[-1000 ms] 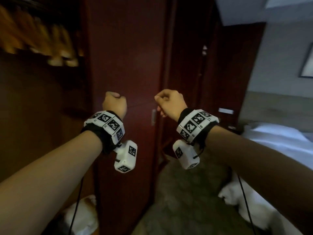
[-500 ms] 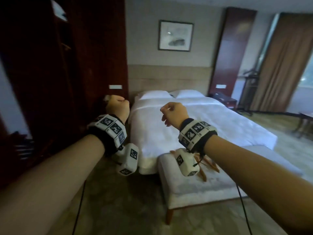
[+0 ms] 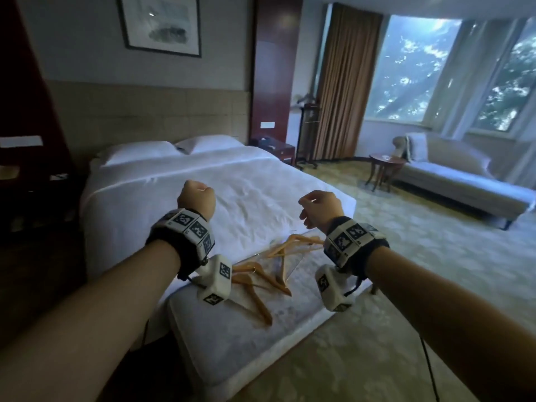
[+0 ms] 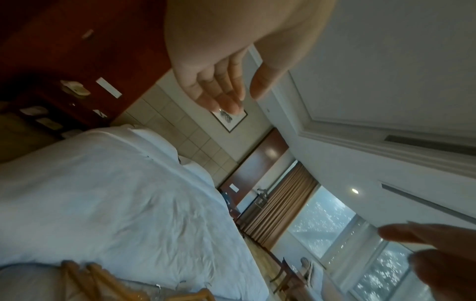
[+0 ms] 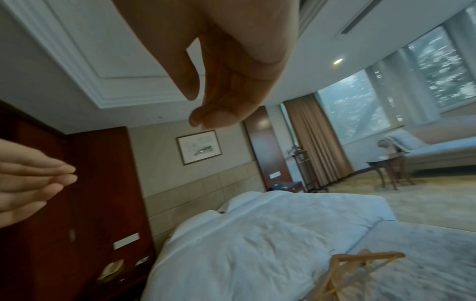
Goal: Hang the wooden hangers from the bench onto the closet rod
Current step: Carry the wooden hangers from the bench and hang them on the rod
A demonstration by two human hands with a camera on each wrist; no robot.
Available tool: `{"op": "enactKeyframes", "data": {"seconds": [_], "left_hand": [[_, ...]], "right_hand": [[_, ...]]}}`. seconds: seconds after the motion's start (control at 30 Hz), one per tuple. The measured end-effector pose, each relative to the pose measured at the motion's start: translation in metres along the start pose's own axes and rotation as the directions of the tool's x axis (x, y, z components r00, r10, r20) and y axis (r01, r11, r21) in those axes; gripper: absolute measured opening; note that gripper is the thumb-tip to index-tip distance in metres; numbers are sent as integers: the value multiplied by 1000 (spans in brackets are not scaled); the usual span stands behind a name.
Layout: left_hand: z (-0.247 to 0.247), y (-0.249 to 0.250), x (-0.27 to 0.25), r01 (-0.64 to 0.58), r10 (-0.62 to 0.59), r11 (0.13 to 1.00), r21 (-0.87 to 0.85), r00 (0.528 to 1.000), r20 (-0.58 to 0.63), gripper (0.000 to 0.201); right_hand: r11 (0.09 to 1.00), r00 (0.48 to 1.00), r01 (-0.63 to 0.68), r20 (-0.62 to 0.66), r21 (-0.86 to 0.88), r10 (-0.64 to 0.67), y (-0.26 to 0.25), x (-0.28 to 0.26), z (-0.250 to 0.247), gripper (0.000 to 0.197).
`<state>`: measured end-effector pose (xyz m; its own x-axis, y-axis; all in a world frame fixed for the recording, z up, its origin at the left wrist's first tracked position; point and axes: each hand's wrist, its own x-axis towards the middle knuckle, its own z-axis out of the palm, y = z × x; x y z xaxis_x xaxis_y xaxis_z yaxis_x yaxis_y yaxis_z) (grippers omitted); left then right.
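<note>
Several wooden hangers (image 3: 261, 274) lie in a loose pile on the white padded bench (image 3: 232, 349) at the foot of the bed. Both hands hover above the bench and hold nothing. My left hand (image 3: 197, 195) is over the bed's edge, up and left of the pile; the left wrist view shows its fingers (image 4: 226, 101) relaxed and the thumb apart. My right hand (image 3: 316, 207) hangs above the pile's right end with fingers (image 5: 206, 118) loosely curved. The hangers (image 4: 90, 281) (image 5: 360, 264) appear at the bottom of both wrist views. No closet rod is in view.
A white bed (image 3: 174, 198) fills the middle beyond the bench. Dark red wood panelling (image 3: 23, 111) stands at the left. On the carpet to the right are a round side table (image 3: 385, 166), a pale chaise (image 3: 464, 181) and a valet stand (image 3: 310, 132) by the curtain.
The view has swung from the dark closet door round to the bed and bench, so the hangers now lie under my hands. Both hands stayed raised and empty; the right fingers have loosened.
</note>
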<state>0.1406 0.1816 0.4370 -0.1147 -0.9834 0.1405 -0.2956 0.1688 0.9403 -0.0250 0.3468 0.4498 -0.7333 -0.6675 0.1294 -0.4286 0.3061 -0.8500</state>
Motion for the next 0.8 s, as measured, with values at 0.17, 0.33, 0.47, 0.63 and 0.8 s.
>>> {"op": "enactKeyframes", "data": {"seconds": [0.17,0.33,0.47,0.63,0.8], "left_hand": [[89,-22,37,36,-47,995,97,992,120,25],[167,-48,74,83,-108,986,142,977,182,16],[226,-66,110,128,-154,975,180,978,140,13],[295,-82,150,198,-227,945,260,970,89,23],[359,-104,163,255,-294,927,275,949,111,13]], "right_hand": [[988,990,-141,-38,-65,139,71,64,-12,16],[965,969,-249,-33,-78,247,140,139,-24,18],[949,957,-288,3,-127,291,191,221,-27,17],[930,935,-316,107,-186,339,251,313,-16,16],[904,903,-353,167,-243,397,299,376,2,17]]}}
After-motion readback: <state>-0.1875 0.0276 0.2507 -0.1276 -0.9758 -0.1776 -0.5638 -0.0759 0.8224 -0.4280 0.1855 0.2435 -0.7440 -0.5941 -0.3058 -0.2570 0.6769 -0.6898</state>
